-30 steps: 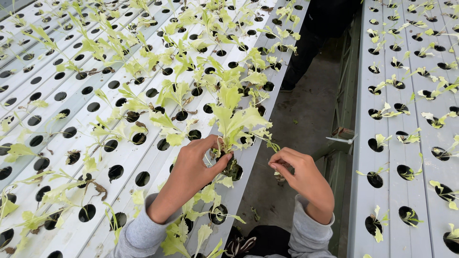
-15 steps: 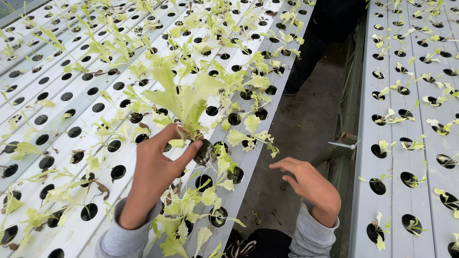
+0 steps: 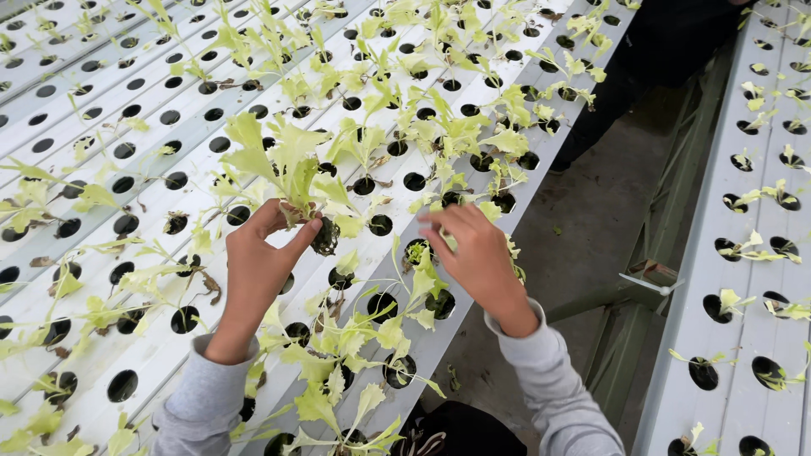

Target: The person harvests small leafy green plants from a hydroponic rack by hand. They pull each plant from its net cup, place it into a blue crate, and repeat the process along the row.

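My left hand point(image 3: 258, 257) pinches the base of a pale green lettuce seedling point(image 3: 283, 165), holding it above the white channels with its dark root plug point(image 3: 325, 236) hanging free. My right hand point(image 3: 473, 249) is over the near rows of the white hydroponic bed point(image 3: 160, 152), fingers curled on the leaves of a small seedling point(image 3: 427, 270) standing in a hole. Both arms wear grey sleeves.
The bed has rows of round black holes, many with lettuce seedlings, several open. A second white bed point(image 3: 743, 253) with small seedlings runs at the right. Between them is a concrete aisle point(image 3: 591, 219), a green frame, and another person's dark legs point(image 3: 642, 59).
My left hand carried the lifted seedling further left and lower across the bed. My right hand moved from over the aisle to the seedlings at the bed's near edge.
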